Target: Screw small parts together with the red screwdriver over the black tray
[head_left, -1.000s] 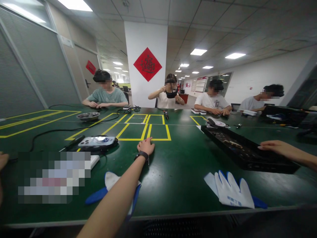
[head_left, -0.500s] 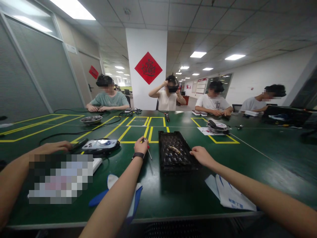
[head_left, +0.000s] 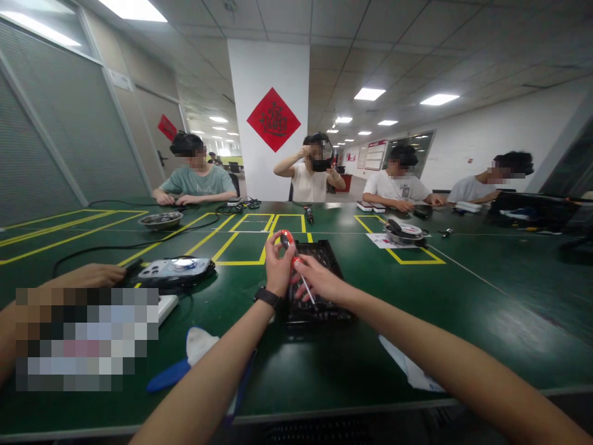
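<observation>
A screwdriver [head_left: 288, 238] with an orange-and-black handle slants over the black tray [head_left: 334, 259], its bare metal shaft pointing down toward the tray's front. My left hand [head_left: 278, 267] is closed round the handle. At the handle's lower end, the thumb and a finger of my right hand [head_left: 327, 281] pinch the screwdriver, while its other fingers hang loosely beside the shaft. Both hands are above the tray and cover much of its inside. What lies in the tray is mostly hidden.
Blue-and-white gloves [head_left: 201, 346] lie by my left forearm, more white cloth [head_left: 407, 364] under my right. Another person's hand [head_left: 104, 275] rests at left by a phone [head_left: 176, 270]. A metal bowl [head_left: 160, 220], cables and a round device [head_left: 405, 233] stand farther off. Several people sit opposite.
My left hand has raised the screwdriver from beside the tray to above it. My right hand has left the tray's right edge and come to the screwdriver. The view has shifted slightly.
</observation>
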A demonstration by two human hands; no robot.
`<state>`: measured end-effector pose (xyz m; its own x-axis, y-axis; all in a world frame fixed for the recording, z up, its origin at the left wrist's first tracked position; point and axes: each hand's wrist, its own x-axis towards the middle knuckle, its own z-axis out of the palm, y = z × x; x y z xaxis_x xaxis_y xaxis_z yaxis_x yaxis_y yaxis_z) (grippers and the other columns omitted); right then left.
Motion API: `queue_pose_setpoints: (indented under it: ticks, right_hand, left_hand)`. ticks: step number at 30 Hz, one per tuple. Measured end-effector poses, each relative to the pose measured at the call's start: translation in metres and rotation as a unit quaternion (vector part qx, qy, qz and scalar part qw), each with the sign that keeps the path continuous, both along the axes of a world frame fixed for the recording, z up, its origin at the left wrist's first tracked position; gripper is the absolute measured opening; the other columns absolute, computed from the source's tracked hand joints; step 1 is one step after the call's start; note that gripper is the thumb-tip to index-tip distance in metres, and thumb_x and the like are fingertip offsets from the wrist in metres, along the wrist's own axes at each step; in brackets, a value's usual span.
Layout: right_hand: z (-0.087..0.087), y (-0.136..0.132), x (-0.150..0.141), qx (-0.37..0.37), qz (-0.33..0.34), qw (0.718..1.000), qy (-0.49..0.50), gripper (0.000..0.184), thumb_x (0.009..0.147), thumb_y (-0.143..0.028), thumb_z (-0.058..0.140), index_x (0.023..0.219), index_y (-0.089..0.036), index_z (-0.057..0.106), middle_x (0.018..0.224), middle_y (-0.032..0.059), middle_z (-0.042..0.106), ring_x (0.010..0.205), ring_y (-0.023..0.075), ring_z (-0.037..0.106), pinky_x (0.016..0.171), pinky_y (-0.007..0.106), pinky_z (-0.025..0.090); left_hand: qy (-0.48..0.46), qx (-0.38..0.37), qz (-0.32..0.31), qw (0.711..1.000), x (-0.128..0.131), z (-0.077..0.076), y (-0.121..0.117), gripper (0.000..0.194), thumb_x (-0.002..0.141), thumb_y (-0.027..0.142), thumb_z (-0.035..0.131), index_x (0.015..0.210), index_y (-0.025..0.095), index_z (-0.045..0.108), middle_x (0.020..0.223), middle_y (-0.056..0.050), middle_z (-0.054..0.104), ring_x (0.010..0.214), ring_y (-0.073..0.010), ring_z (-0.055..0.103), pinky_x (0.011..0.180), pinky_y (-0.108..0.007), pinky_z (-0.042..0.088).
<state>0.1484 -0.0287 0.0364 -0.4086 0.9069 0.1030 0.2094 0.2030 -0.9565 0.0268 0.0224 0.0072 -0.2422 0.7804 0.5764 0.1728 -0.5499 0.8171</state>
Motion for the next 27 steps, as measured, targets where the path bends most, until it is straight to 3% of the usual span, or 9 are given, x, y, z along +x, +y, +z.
queue_pose_setpoints:
  ticks: [5, 7, 9, 12, 16, 20, 24, 26, 27]
  right_hand:
    - [0.002, 0.026, -0.017, -0.063, -0.024, 0.994, 0.091, 0.028, 0.083, -0.05, 0.031, 0.082, -0.023, 0.039, 0.045, -0.0101, 0.022, 0.033, 0.0043, 0.016, 0.038, 0.017, 0.019]
    - [0.005, 0.044, 0.007, 0.002, -0.084, 0.996, 0.018, 0.029, 0.084, -0.047, 0.027, 0.084, -0.023, 0.042, 0.044, -0.009, 0.023, 0.034, 0.0055, 0.019, 0.039, 0.018, 0.021]
    - [0.002, 0.06, 0.039, 0.08, -0.225, 0.957, -0.162, 0.03, 0.084, -0.044, 0.029, 0.08, -0.02, 0.046, 0.044, -0.0062, 0.033, 0.037, 0.007, 0.03, 0.042, 0.02, 0.025]
    - [-0.016, 0.072, 0.086, 0.074, -0.277, 0.929, -0.233, 0.03, 0.083, -0.038, 0.034, 0.07, -0.016, 0.049, 0.048, -0.0002, 0.045, 0.045, 0.0106, 0.042, 0.047, 0.023, 0.029]
    - [-0.046, 0.072, 0.118, 0.056, -0.311, 0.893, -0.322, 0.02, 0.075, -0.03, 0.05, 0.067, -0.012, 0.055, 0.06, 0.0087, 0.056, 0.064, 0.018, 0.055, 0.055, 0.025, 0.034]
    - [-0.058, 0.07, 0.117, 0.057, -0.33, 0.863, -0.377, 0.023, 0.075, -0.026, 0.051, 0.081, -0.006, 0.06, 0.086, 0.0186, 0.059, 0.082, 0.0234, 0.057, 0.066, 0.027, 0.038]
    - [-0.045, 0.061, 0.105, 0.125, -0.346, 0.846, -0.386, 0.032, 0.078, -0.029, 0.049, 0.098, -0.007, 0.057, 0.105, 0.0201, 0.052, 0.097, 0.0254, 0.052, 0.079, 0.032, 0.037]
    - [-0.032, 0.051, 0.095, 0.243, -0.277, 0.866, -0.339, 0.031, 0.078, -0.03, 0.05, 0.102, -0.013, 0.057, 0.105, 0.0139, 0.053, 0.098, 0.0214, 0.05, 0.083, 0.031, 0.036]
    - [-0.026, 0.044, 0.088, 0.279, -0.19, 0.891, -0.304, 0.028, 0.078, -0.031, 0.051, 0.099, -0.015, 0.059, 0.101, 0.0104, 0.056, 0.093, 0.0183, 0.051, 0.081, 0.029, 0.037]
  left_hand:
    - [0.023, -0.013, -0.115, 0.993, -0.002, -0.004, 0.006, 0.051, 0.083, 0.043, 0.037, 0.13, 0.025, 0.026, 0.106, -0.006, 0.055, 0.079, -0.0112, 0.058, 0.071, -0.026, 0.047]
    - [0.075, -0.029, -0.112, 0.99, -0.01, -0.013, 0.017, 0.05, 0.085, 0.043, 0.032, 0.131, 0.025, 0.024, 0.111, -0.007, 0.052, 0.082, -0.0121, 0.058, 0.076, -0.029, 0.047]
    - [0.15, -0.06, -0.05, 0.986, -0.017, -0.027, 0.029, 0.057, 0.08, 0.042, 0.043, 0.13, 0.022, 0.026, 0.119, -0.009, 0.046, 0.098, -0.0161, 0.053, 0.086, -0.032, 0.042]
    - [0.253, -0.137, 0.022, 0.957, -0.026, -0.049, 0.046, 0.07, 0.068, 0.038, 0.058, 0.129, 0.018, 0.03, 0.126, -0.012, 0.04, 0.118, -0.0231, 0.037, 0.097, -0.036, 0.032]
    - [0.264, -0.207, 0.013, 0.942, -0.03, -0.066, 0.059, 0.063, 0.067, 0.021, 0.056, 0.126, 0.017, 0.036, 0.126, -0.013, 0.043, 0.119, -0.023, 0.037, 0.097, -0.036, 0.032]
    - [0.188, -0.174, -0.038, 0.966, -0.027, -0.068, 0.061, 0.059, 0.062, 0.004, 0.048, 0.12, 0.012, 0.043, 0.125, -0.013, 0.046, 0.113, -0.0204, 0.044, 0.097, -0.032, 0.033]
    - [0.139, -0.166, -0.062, 0.974, -0.023, -0.067, 0.059, 0.058, 0.062, -0.001, 0.045, 0.119, 0.009, 0.044, 0.121, -0.014, 0.049, 0.113, -0.0197, 0.044, 0.099, -0.032, 0.031]
    - [0.129, -0.167, -0.062, 0.976, -0.021, -0.067, 0.059, 0.057, 0.062, -0.001, 0.045, 0.118, 0.009, 0.046, 0.12, -0.013, 0.05, 0.113, -0.0197, 0.045, 0.1, -0.033, 0.031]
    - [0.124, -0.166, -0.06, 0.976, -0.021, -0.067, 0.059, 0.056, 0.062, -0.001, 0.045, 0.117, 0.01, 0.046, 0.12, -0.013, 0.05, 0.113, -0.0197, 0.045, 0.099, -0.033, 0.031]
